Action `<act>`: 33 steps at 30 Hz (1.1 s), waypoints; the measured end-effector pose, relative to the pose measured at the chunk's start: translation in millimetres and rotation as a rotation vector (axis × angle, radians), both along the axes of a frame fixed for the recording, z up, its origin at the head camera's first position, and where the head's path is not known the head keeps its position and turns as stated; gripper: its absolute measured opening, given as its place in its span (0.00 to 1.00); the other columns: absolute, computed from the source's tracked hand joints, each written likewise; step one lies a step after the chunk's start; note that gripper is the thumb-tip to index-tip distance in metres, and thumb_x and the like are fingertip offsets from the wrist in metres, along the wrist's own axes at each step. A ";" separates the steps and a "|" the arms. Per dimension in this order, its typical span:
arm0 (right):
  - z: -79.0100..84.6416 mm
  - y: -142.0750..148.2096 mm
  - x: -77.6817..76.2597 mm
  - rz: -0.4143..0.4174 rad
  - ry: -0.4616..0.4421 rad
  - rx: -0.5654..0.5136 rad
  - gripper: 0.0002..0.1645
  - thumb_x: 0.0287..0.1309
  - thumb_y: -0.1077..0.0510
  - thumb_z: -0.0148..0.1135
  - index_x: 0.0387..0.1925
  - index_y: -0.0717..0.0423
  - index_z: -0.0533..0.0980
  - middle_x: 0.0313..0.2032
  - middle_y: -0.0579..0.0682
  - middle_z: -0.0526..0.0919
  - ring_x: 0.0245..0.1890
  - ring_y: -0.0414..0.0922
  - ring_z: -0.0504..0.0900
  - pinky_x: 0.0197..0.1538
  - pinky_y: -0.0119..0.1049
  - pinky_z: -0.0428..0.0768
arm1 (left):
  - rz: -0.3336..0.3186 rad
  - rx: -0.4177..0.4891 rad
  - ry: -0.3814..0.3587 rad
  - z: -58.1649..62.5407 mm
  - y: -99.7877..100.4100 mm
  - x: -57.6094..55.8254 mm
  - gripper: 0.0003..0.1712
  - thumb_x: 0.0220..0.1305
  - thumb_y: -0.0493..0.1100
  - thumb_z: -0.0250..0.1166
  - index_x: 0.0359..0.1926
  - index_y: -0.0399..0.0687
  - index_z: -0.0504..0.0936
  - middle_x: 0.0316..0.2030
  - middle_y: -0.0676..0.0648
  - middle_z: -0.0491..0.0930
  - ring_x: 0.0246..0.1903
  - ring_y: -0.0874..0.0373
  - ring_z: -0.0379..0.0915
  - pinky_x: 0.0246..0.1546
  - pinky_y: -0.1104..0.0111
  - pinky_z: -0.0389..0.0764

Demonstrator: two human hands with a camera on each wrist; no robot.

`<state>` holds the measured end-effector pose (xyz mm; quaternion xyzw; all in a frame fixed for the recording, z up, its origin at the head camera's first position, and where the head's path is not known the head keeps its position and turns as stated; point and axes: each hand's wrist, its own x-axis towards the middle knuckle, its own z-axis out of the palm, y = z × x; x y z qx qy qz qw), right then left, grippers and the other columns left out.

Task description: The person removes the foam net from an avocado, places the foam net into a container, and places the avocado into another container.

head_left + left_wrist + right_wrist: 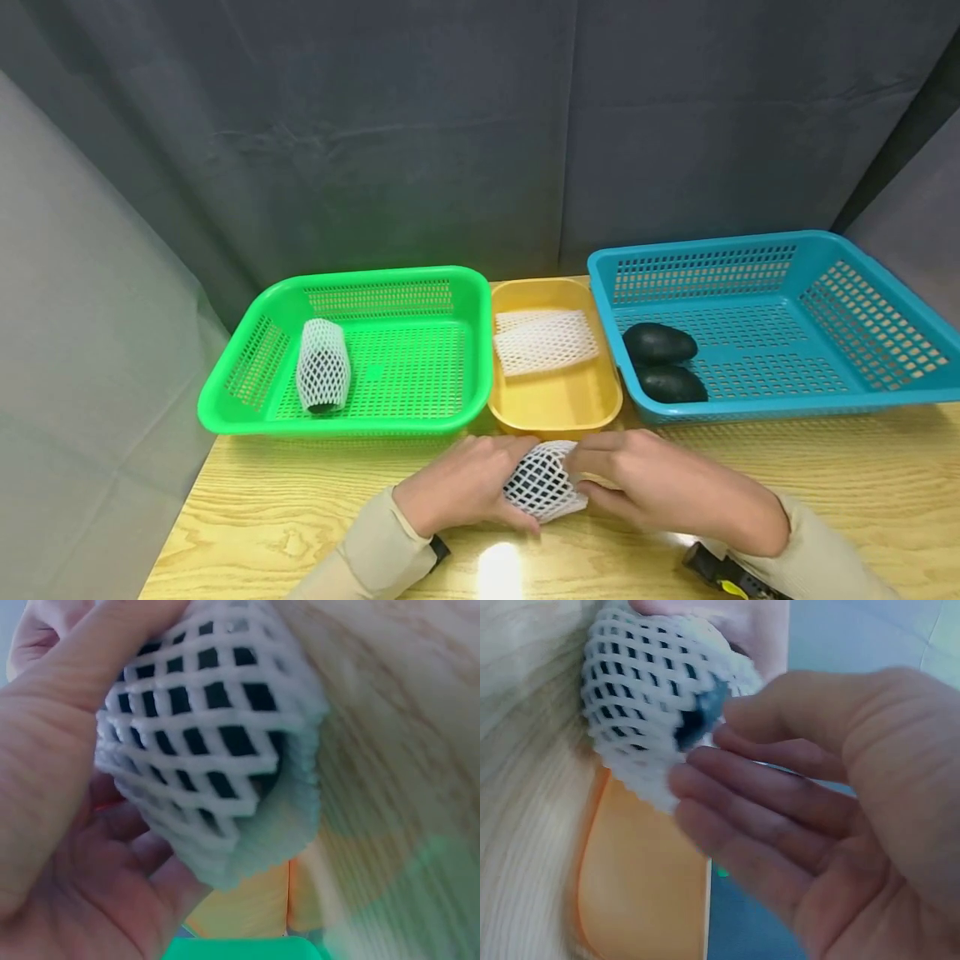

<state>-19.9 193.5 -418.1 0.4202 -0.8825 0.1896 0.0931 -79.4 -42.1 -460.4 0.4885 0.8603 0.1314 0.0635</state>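
Note:
In the head view my left hand (480,479) grips a dark avocado inside a white foam net (543,479), just above the wooden table in front of the yellow tray. The left wrist view shows the thumb over the net (195,727) and fingers beneath it. My right hand (637,479) is at the net's right end, thumb and index finger pinching its edge. At that opening, the right wrist view shows some bare avocado (703,716); the other fingers extend beside the net.
A green basket (480,400) at left holds one netted avocado (323,367). Flat foam nets (546,342) lie in the yellow tray (555,412) in the middle. Two bare avocados (660,343) sit in the blue basket (750,408) at right. A dark curtain (375,142) hangs behind.

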 end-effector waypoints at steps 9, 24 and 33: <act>-1.8 -2.7 -2.7 0.014 0.060 -0.056 0.11 0.52 0.60 0.70 0.38 0.45 0.82 0.35 0.36 0.84 0.34 0.30 0.83 0.38 0.20 0.79 | -0.016 0.014 -0.010 0.7 -0.4 -1.3 0.42 0.36 0.71 0.74 0.50 0.56 0.73 0.40 0.60 0.82 0.31 0.70 0.77 0.29 0.79 0.74; -16.0 -12.1 -2.1 -0.054 0.106 0.003 0.22 0.43 0.57 0.74 0.44 0.51 0.79 0.40 0.41 0.82 0.37 0.34 0.82 0.38 0.25 0.82 | -0.032 0.014 -0.054 0.2 -0.7 -1.0 0.46 0.38 0.65 0.77 0.59 0.58 0.71 0.49 0.59 0.82 0.42 0.70 0.79 0.44 0.75 0.80; -21.2 -13.8 -2.3 -0.099 0.103 0.023 0.25 0.41 0.55 0.75 0.45 0.51 0.79 0.42 0.42 0.82 0.38 0.35 0.83 0.40 0.29 0.83 | -0.035 0.013 -0.057 -0.2 -1.4 -0.9 0.48 0.38 0.64 0.77 0.62 0.57 0.70 0.49 0.57 0.83 0.41 0.69 0.80 0.44 0.76 0.81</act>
